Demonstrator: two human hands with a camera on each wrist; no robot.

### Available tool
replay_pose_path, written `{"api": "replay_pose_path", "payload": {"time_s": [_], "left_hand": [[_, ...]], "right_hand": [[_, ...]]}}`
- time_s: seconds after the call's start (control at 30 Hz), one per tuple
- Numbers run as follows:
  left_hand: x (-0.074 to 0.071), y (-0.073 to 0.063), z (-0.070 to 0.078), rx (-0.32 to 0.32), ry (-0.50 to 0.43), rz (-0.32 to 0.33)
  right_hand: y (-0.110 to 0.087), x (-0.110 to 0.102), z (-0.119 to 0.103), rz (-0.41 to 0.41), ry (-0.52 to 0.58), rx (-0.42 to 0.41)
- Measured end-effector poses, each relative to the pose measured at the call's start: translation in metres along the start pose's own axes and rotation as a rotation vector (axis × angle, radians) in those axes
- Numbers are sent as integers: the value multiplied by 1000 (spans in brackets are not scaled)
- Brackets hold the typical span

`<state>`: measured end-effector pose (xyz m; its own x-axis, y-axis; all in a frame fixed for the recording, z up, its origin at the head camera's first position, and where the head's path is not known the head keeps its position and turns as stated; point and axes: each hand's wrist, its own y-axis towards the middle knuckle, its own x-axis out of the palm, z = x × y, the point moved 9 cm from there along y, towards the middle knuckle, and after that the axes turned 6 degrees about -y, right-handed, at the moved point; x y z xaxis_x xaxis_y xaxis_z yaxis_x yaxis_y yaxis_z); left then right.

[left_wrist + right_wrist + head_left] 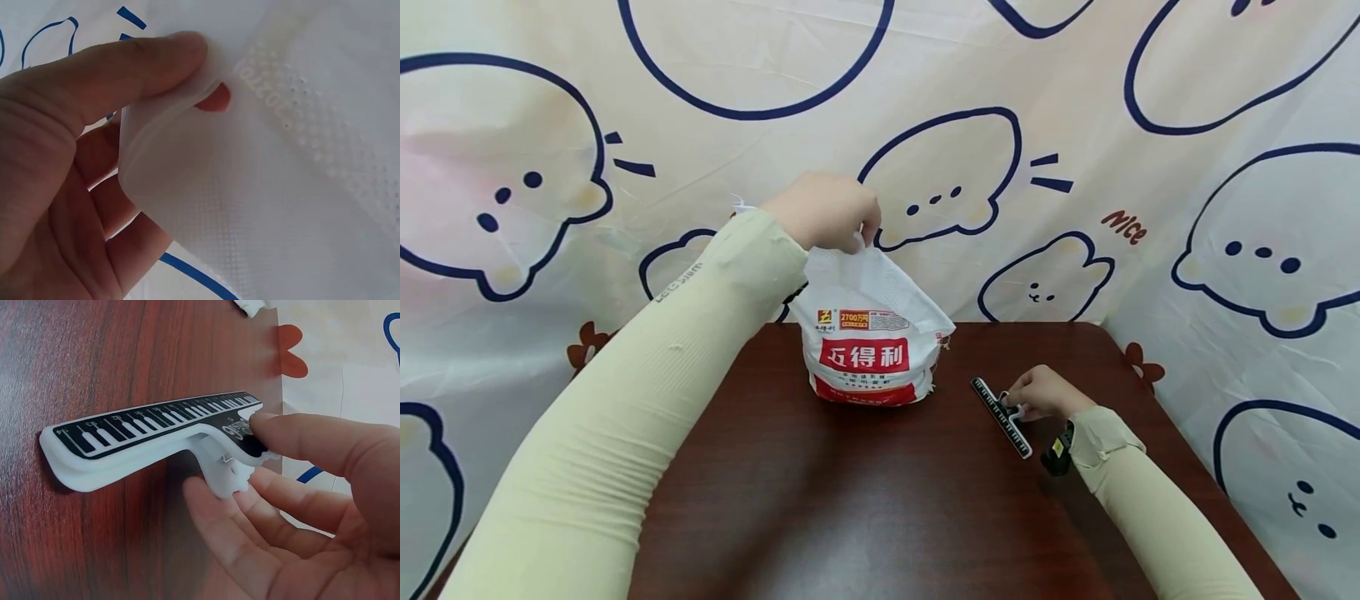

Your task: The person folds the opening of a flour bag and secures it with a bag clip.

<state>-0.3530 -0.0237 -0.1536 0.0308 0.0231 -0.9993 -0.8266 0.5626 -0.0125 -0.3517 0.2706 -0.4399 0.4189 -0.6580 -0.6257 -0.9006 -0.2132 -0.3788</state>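
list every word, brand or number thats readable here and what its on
"五得利": woven sack, red panel
"2700万吨": same sack, above that panel
"Nice": cartoon-print backdrop
Too small or blurred to read: the sack's remaining print and embossed digits, piano-keyboard clip lettering, left sleeve print

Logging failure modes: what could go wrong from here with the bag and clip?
1. The left hand pinches the white bag just by its upper edge, which might slip free.
2. The right hand holds the piano-patterned clip only by its handles, so it could twist or drop.
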Motion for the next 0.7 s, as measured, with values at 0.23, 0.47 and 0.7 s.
{"api": "replay_pose_path", "payload": {"time_s": [0.23, 0.47, 0.7], "left_hand": [[1, 4, 2, 3, 4, -28], [-1, 6, 1, -27, -14, -23], [-6, 7, 0, -57, -4, 3]], "right_hand": [[-2, 2, 0, -22, 58, 1], [-1, 2, 1, -59, 102, -25], [2, 3, 2, -22, 78, 10]]}}
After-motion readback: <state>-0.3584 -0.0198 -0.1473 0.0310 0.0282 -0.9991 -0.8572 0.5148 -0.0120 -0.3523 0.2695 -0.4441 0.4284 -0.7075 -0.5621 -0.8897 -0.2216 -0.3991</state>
